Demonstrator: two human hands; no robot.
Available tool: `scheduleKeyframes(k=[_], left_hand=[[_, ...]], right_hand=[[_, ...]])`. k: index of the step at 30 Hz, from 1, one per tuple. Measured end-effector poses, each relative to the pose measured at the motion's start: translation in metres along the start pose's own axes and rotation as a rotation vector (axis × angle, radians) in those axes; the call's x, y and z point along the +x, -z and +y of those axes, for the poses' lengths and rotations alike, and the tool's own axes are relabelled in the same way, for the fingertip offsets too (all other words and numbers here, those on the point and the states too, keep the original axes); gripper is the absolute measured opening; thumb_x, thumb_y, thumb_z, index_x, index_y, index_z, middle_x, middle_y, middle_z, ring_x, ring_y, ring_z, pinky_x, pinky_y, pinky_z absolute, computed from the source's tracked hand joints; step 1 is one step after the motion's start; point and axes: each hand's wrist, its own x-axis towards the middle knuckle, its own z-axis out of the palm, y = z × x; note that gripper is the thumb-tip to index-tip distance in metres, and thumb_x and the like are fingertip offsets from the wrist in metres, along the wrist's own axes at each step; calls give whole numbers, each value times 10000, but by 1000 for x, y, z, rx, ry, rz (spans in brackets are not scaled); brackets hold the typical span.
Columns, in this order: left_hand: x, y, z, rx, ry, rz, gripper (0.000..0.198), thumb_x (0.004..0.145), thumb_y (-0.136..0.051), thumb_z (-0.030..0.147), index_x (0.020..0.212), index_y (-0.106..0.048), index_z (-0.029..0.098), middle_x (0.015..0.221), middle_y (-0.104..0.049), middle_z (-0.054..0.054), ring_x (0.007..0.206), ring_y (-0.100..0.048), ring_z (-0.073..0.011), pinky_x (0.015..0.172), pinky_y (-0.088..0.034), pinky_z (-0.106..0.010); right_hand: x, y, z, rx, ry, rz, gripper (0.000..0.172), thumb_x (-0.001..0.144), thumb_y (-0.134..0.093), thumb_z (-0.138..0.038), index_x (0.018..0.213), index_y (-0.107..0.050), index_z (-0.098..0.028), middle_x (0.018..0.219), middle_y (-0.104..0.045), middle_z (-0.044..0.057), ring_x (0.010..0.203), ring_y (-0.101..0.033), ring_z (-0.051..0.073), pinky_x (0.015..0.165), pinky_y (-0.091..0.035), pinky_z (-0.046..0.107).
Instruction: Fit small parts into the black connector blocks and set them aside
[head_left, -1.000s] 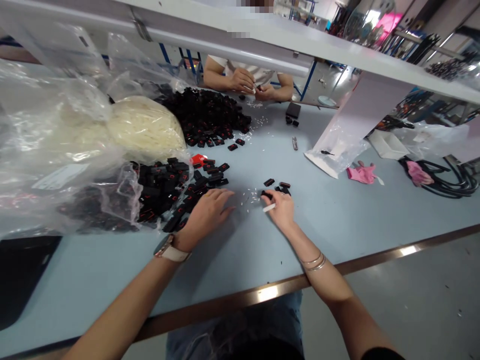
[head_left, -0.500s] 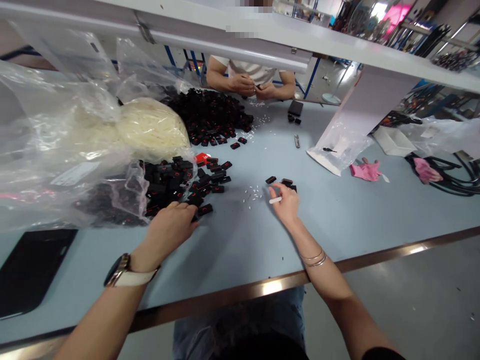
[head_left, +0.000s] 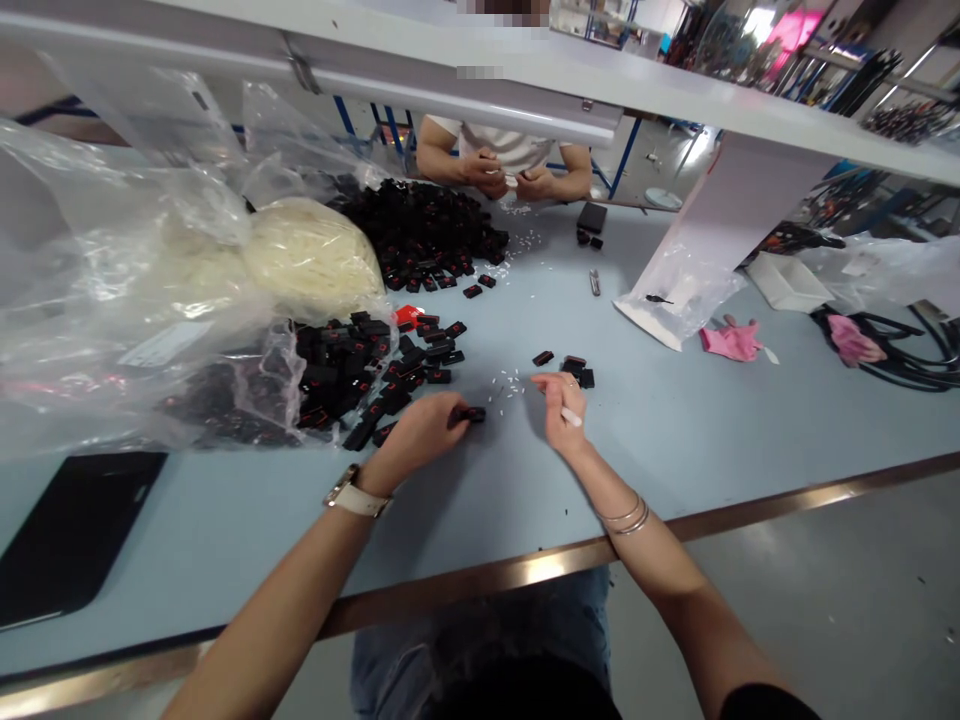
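My left hand (head_left: 426,430), with a watch on the wrist, is closed on a small black part (head_left: 471,414) just above the table. To its left lies a pile of black parts with red marks (head_left: 337,365), partly under clear plastic. My right hand (head_left: 561,408) holds a white pen-like tool (head_left: 571,416) between its fingers and palm. Small white pieces (head_left: 513,380) are scattered between the two hands. Right beside my right hand's fingertips are a few black parts (head_left: 587,378), with a single one (head_left: 543,358) a little further left.
Plastic bags (head_left: 165,290) cover the left side, above a black tablet-like object (head_left: 71,530). A larger black heap (head_left: 427,230) lies near another person's hands (head_left: 487,172). A shelf post (head_left: 720,220), pink glove (head_left: 731,340) and white tray (head_left: 787,282) stand or lie to the right.
My left hand has moved right, away from the pile, with a black part in its fingers. My right hand has turned slightly and the white tool now points down to the right.
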Motion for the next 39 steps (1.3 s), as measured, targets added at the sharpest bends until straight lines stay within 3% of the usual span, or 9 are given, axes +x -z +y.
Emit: scheduleKeyframes(k=[4,8,11,14,19,28,36,39], left_hand=[[4,-3,17,-191,10,32,174,738,-542,270,842,-641,173,661,-656,-10,556,-575,-144,549,-439,-241],[0,-5,22,-289,43,88,245,806,-477,299,898,-665,171,638,-654,1,519,-557,-128,515,-416,-230],[-5,-9,18,-288,27,104,253,813,-484,281,942,-673,171,656,-661,-2,524,-551,-128,529,-430,-234],[-8,-14,13,-283,-29,124,222,807,-518,271,926,-676,170,716,-670,-24,597,-583,-145,577,-459,-243],[-7,-19,9,-287,-94,169,141,815,-545,245,860,-656,171,744,-664,-31,643,-602,-154,598,-475,-251],[-9,-23,9,-246,-114,198,90,820,-559,205,862,-638,190,779,-687,-31,695,-637,-170,624,-495,-261],[-10,-25,8,-221,-140,221,94,827,-557,206,871,-634,173,801,-690,-49,724,-645,-181,650,-507,-270],[-10,-26,8,-212,-160,244,110,843,-538,210,873,-638,178,801,-690,-48,729,-645,-177,659,-512,-269]], right_hand=[[-2,-5,0,228,-233,44,614,919,-218,-615,859,-653,-185,618,-535,16,600,-518,151,579,-421,293],[-3,-14,2,470,-557,-35,678,832,-255,-744,684,-609,-185,427,-394,-45,385,-361,101,403,-292,245],[-2,-18,1,557,-648,-53,618,763,-399,-766,608,-564,-190,424,-442,-42,365,-347,80,382,-273,230],[-1,-18,-3,596,-626,-111,543,726,-541,-708,582,-557,-185,490,-526,-21,397,-393,71,409,-316,224],[-6,-15,-10,521,-609,-218,572,759,-507,-696,515,-531,-180,473,-519,-14,388,-386,65,395,-316,220],[-15,-10,-18,304,-399,-269,491,862,-486,-532,527,-563,-181,439,-492,-17,418,-439,88,444,-360,230],[-14,-9,-21,240,-372,-290,469,870,-486,-486,516,-546,-185,442,-511,-16,418,-457,90,449,-363,229],[-14,-11,-23,260,-426,-276,453,851,-504,-485,514,-554,-186,447,-521,-16,417,-461,87,440,-359,225]])
